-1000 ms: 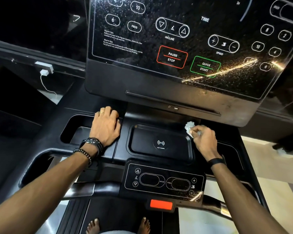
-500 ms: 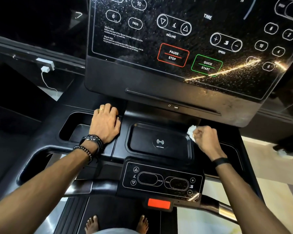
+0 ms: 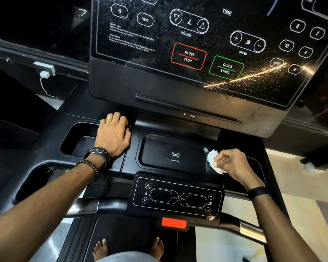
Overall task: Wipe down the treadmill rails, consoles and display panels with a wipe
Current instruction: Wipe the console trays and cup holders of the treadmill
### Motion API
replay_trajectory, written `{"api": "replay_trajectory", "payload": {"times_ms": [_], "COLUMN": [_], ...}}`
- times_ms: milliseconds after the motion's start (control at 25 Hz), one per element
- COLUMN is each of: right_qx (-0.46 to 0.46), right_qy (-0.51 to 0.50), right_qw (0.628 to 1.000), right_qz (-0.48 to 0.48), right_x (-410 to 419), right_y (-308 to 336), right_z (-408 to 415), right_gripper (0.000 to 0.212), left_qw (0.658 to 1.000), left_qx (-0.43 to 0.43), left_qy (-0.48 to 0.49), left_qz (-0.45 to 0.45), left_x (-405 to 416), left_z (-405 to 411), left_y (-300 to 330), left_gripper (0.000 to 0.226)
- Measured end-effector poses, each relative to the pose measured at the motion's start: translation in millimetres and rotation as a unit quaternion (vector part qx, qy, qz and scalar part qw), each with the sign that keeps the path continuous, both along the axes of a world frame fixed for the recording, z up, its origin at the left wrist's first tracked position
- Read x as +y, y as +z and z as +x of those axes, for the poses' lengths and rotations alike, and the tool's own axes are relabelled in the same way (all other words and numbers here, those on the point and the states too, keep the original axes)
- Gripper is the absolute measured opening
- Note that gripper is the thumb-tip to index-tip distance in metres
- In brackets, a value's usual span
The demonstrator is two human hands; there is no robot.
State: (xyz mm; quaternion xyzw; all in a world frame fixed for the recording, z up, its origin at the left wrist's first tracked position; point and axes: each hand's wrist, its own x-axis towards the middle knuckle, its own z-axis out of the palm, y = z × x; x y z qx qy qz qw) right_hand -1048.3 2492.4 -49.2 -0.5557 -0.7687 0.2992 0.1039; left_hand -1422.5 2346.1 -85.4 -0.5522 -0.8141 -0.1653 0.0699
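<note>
Seen from above: a black treadmill console [image 3: 121, 103], filling most of the view. At the top, a large glossy display panel [image 3: 206, 44], covered with fine specks and one bright streak of reflected light at the right; printed on it, PAUSE/STOP in a red frame and QUICK START in a green frame. Below the panel, a recessed charging tray [image 3: 159, 154] with a wireless symbol in the middle. Nearer to the body, a small control panel [image 3: 178, 198] with incline and speed buttons, and under it a red stop key [image 3: 173, 223]. At both sides, curved handrails [image 3: 244, 227].

Left hand [image 3: 113, 136] laid flat on the console just left of the tray, fingers straight and released, holding nothing; a ring on one finger, dark bracelets [image 3: 98, 156] at the wrist. Right hand [image 3: 231, 163] at the right edge of the tray, fingers curled and grasping a crumpled white wipe [image 3: 212, 157], which touches the tray's right rim. A black band [image 3: 257, 191] on the right wrist. At the bottom, two bare feet [image 3: 129, 246] on the belt.
</note>
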Motion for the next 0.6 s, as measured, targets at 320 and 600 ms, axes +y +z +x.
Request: {"api": "replay_trajectory", "payload": {"times_ms": [320, 600], "right_qx": [-0.069, -0.144], "right_qy": [0.046, 0.147], "right_qw": [0.989, 0.970], "right_qz": [-0.122, -0.127], "right_x": [-27.4, -38.3], "right_y": [22.2, 35.2], "right_z": [7.8, -31.5], "right_gripper": [0.027, 0.030], "left_qw": [1.000, 1.000], "left_qx": [-0.002, -0.001], "left_qy": [0.003, 0.003], "left_qz": [0.005, 0.002], "left_x": [-0.6, -0.5], "left_z": [0.5, 1.1], "left_y": [-1.2, 0.5], "left_gripper": [0.034, 0.034]}}
